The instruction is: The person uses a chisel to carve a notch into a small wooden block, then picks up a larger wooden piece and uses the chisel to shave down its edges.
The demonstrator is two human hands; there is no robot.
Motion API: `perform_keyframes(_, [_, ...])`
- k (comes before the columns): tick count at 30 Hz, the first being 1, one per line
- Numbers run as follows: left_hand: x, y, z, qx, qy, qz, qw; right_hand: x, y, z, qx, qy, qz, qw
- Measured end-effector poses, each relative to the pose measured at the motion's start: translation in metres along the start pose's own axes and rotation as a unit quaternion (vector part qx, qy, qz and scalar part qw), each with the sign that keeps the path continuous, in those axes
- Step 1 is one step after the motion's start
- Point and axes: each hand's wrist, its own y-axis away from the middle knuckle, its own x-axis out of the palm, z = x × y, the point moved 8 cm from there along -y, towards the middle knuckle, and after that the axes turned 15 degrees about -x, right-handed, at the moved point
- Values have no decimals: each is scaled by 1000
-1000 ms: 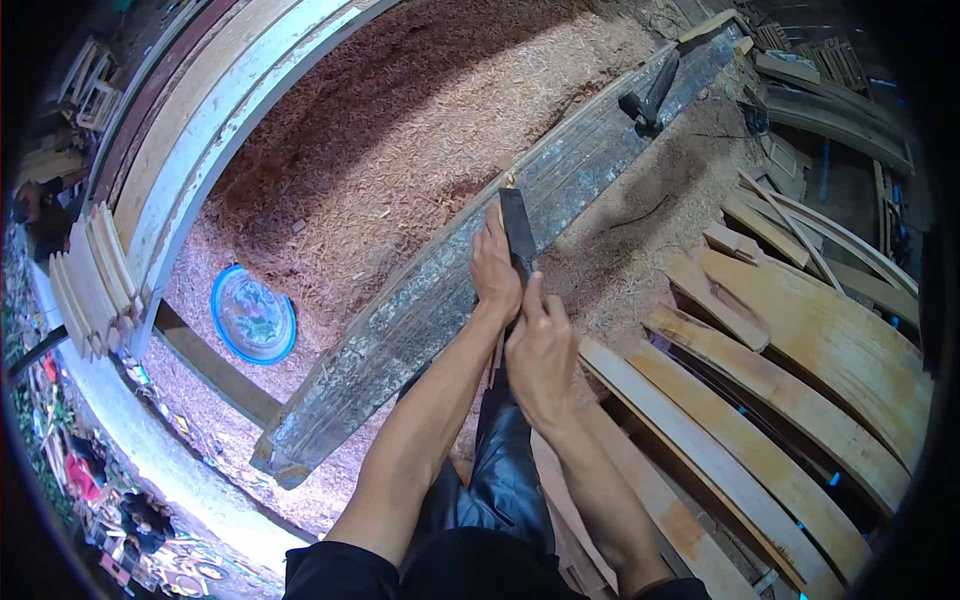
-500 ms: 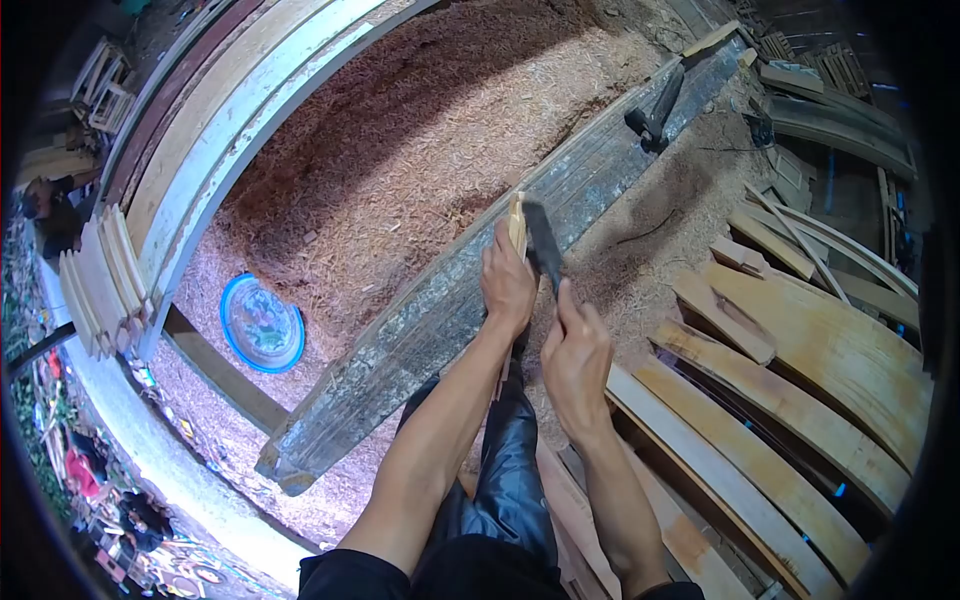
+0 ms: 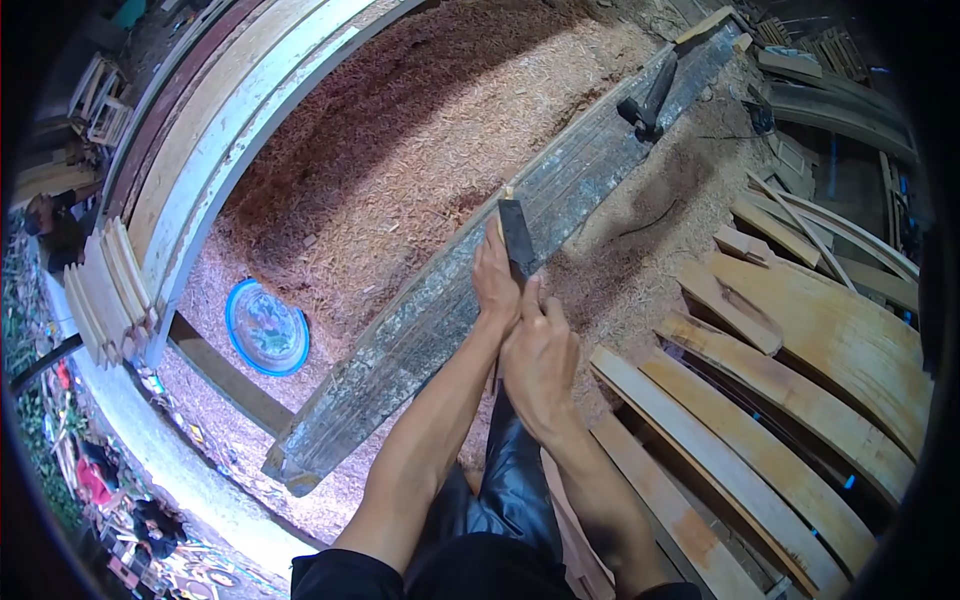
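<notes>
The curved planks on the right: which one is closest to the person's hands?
The lowest curved plank, running just beside the right hand. The other curved planks lie farther to the right.

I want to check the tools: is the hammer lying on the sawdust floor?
No, the hammer lies on the far part of the long grey plank, not on the sawdust.

Reddish wood shavings [image 3: 400, 150] cover the ground from the centre up to twelve o'clock, in bright daylight with a darker shaded patch near the top. A round blue-rimmed lid [image 3: 266, 326] lies on them at nine o'clock, beside long curved pale beams [image 3: 190, 130] sweeping up toward eleven. Curved wooden planks [image 3: 800, 350] are stacked from three to five o'clock.
</notes>
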Motion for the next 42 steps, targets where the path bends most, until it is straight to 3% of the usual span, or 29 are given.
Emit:
perform_keyframes(6, [9, -8, 8, 17, 21, -29, 999, 26, 4, -1, 34, -7, 44, 998])
perform_keyframes(7, [8, -9, 5, 19, 22, -30, 999, 28, 3, -2, 33, -6, 41, 999])
perform_keyframes(9, [13, -11, 17, -71, 48, 7, 996, 27, 3, 1, 10, -6, -11, 1000])
perform_keyframes(13, [25, -25, 22, -72, 20, 20, 997, 25, -6, -9, -20, -13, -65, 998])
perform_keyframes(15, [26, -31, 16, -74, 0, 23, 997, 28, -7, -15, -2, -29, -22, 999])
perform_keyframes(17, [16, -29, 10, -69, -31, 26, 997, 19, -12, -18, -21, -40, -45, 998])
perform_keyframes(21, [-11, 33, 17, 1, -52, -35, 998, -10, -19, -37, -25, -81, -33, 996])
perform_keyframes(23, [-24, 68, 29, -59, -88, 37, 994, -12, -11, -52, -58, -78, -57, 994])
perform_keyframes(26, [-51, 92, 42, -5, -124, -30, 992, -14, -4, -69, -113, -69, -102, 986])
perform_keyframes(28, [-74, 105, 27, 19, -192, -17, 981, -12, 2, -72, -95, -107, -27, 989])
perform_keyframes(30, [-98, 112, -7, 57, -256, -38, 964, -18, 5, -77, -80, -147, -87, 982])
perform_keyframes(32, [-100, 110, -26, 24, -377, 70, 923, -9, 7, -85, -44, -183, -16, 982])
perform_keyframes(34, [-101, 102, -42, 63, -406, 53, 910, -10, 5, -90, -37, -197, -12, 980])
perform_keyframes(36, [-96, 90, -66, 156, -467, 53, 869, -12, -2, -97, -33, -206, -11, 978])
perform_keyframes(38, [-110, 77, -90, 98, -493, 118, 856, -14, -12, -104, -33, -209, -5, 977])
perform_keyframes(41, [-147, 60, -116, 80, -462, 157, 869, 12, -32, -121, -6, -227, 41, 973])
perform_keyframes(42, [-162, 57, -126, 116, -386, 113, 908, 13, -34, -123, -11, -224, 43, 974])
